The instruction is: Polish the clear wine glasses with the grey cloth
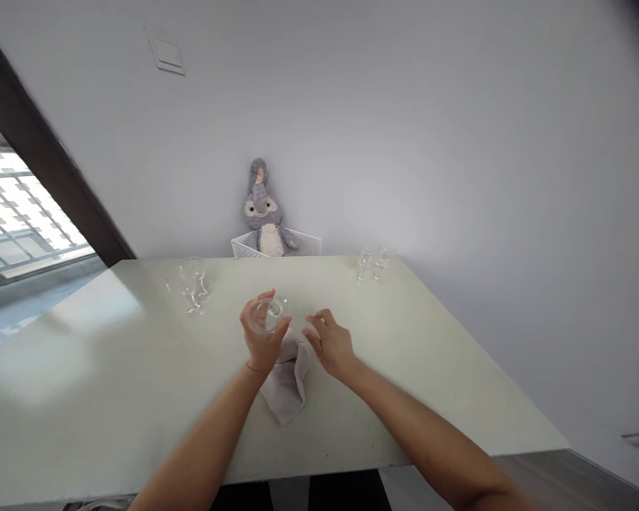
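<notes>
My left hand [263,341] is wrapped around a clear drinking glass [266,316], tilted so its round mouth faces toward me. Whether this glass has a stem is hard to make out. To its right, my right hand [333,345] is held apart from the glass, thumb and fingers bent with a gap between them and nothing visible in it. Below and between both hands, a crumpled light grey cloth [286,397] lies on the table, its upper end partly behind my left hand.
On the white table [405,397], clear stemmed glasses [192,284] stand close together at the left. Two smaller stemmed glasses [373,262] stand at the far right edge. Behind the far edge, a grey plush toy [269,220] sits in a white basket [309,244] against the wall.
</notes>
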### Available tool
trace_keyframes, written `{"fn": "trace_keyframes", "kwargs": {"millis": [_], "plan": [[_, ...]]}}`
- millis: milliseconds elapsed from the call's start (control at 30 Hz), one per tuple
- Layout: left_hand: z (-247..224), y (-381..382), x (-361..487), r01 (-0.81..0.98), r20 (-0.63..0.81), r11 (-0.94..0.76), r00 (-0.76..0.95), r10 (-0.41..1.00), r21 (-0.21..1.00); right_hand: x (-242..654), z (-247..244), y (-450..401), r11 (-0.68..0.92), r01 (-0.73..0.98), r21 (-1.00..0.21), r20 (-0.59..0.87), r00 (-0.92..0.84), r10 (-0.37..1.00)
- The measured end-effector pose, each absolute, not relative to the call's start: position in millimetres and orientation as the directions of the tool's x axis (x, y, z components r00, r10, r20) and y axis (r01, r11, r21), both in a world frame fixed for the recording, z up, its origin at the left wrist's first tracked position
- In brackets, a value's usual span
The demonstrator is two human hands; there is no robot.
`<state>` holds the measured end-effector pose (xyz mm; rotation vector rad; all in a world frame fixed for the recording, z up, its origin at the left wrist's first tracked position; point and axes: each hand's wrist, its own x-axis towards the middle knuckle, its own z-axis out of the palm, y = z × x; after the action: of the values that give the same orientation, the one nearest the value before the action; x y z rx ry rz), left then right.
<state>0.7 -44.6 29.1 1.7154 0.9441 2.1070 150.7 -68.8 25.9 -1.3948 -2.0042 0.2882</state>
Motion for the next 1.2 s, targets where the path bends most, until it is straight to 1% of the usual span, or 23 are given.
{"fn": "trace_keyframes", "kwargs": {"millis": [33, 100, 200, 267, 333, 400, 467, 567, 667, 767, 933, 1200], "plan": [[28, -48, 4, 0.183, 0.772, -0.753, -0.229, 0.592, 0.632, 153, 27, -67, 0.413, 0.759, -0.503, 0.436, -0.189, 0.88], [23, -55, 13, 0.132, 0.76, -0.749, -0.116, 0.639, 0.65, 154, 25, -62, 0.463, 0.749, -0.474, 0.478, -0.224, 0.85], [11, -62, 26, 0.091, 0.72, -0.724, 0.079, 0.69, 0.684, 154, 13, -55, 0.513, 0.719, -0.469, 0.411, -0.337, 0.847], [3, -63, 30, 0.162, 0.685, -0.705, 0.167, 0.709, 0.691, 156, 4, -48, 0.458, 0.746, -0.483, 0.347, -0.317, 0.882], [-2, -60, 29, 0.274, 0.639, -0.671, 0.206, 0.741, 0.689, 162, -2, -37, 0.352, 0.798, -0.49, 0.302, -0.224, 0.927], [-5, -56, 27, 0.363, 0.579, -0.616, 0.217, 0.786, 0.7, 173, -4, -21, 0.218, 0.827, -0.518, 0.248, -0.099, 0.964], [-6, -52, 25, 0.402, 0.519, -0.555, 0.205, 0.83, 0.729, 187, -2, 0, 0.1, 0.825, -0.557, 0.185, 0.005, 0.983], [-7, -50, 23, 0.389, 0.453, -0.474, 0.151, 0.879, 0.79, 208, 0, 34, -0.023, 0.812, -0.583, 0.124, 0.117, 0.985], [-9, -48, 22, 0.358, 0.403, -0.415, 0.112, 0.908, 0.836, 222, -1, 66, -0.094, 0.796, -0.598, 0.103, 0.192, 0.976], [-12, -45, 22, 0.318, 0.393, -0.404, 0.102, 0.914, 0.858, 229, -5, 94, -0.148, 0.77, -0.62, 0.084, 0.253, 0.964], [-16, -43, 22, 0.298, 0.417, -0.425, 0.094, 0.904, 0.855, 237, -11, 128, -0.212, 0.727, -0.654, 0.06, 0.328, 0.943], [-14, -45, 23, 0.284, 0.424, -0.428, 0.078, 0.902, 0.858, 243, -15, 145, -0.216, 0.67, -0.71, 0.066, 0.368, 0.927]]}}
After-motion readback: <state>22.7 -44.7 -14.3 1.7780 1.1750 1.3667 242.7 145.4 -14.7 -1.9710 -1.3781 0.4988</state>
